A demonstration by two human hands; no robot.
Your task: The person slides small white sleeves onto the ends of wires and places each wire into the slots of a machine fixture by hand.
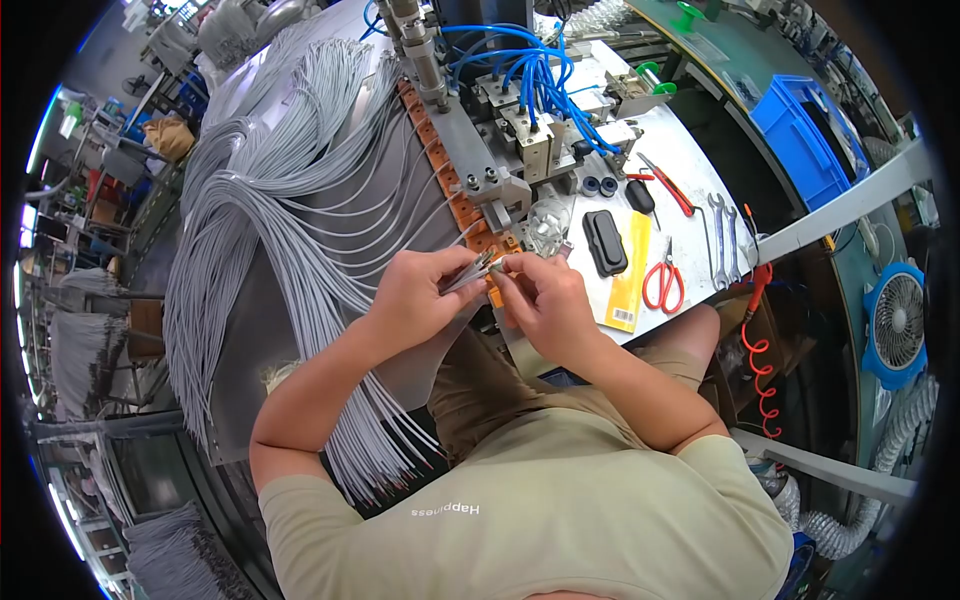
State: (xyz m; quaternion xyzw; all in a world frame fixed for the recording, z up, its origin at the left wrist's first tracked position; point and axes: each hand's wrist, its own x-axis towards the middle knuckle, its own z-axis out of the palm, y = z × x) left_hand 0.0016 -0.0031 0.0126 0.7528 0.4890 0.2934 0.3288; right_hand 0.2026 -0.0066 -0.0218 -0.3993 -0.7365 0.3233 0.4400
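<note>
Cables (pixel 298 290) partly reach the orange strip (pixel 440 165); many overhang the table's (pixel 240 390) near edge. Left hand (pixel 415 300) and right hand (pixel 552 298) pinch cable ends (pixel 468 275).

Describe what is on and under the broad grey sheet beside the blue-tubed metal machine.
Bundles of thin grey cables lie across the broad grey sheet. The sheet's surface under the thick bundles, and whatever is beneath the sheet, is covered.

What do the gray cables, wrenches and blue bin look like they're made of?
Gray cables: probably satiny plastic jackets; smooth surface, loose curves. Wrenches: likely polished steel, given the silvery shine. Blue bin: apparently molded plastic, semi-glossy, evenly colored throughout.
</note>
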